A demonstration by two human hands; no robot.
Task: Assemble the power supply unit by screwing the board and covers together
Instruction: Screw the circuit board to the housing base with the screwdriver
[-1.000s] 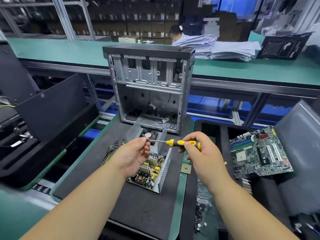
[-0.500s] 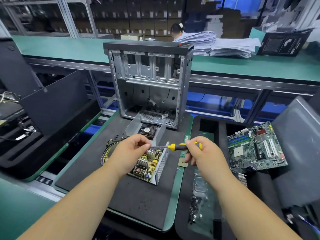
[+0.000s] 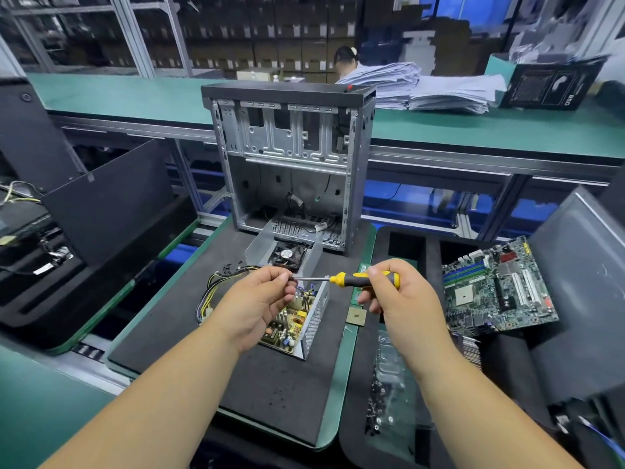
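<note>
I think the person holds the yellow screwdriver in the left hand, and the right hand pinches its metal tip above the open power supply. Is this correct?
Not quite: the hands are swapped. In the head view the right hand grips the yellow screwdriver by its handle, and the left hand pinches the metal tip. Both are above the open power supply, as you said.

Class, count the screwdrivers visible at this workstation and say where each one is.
1. The screwdriver is held level above the open power supply: the right hand grips its handle, the left hand pinches its tip. Others may be hidden.
</note>
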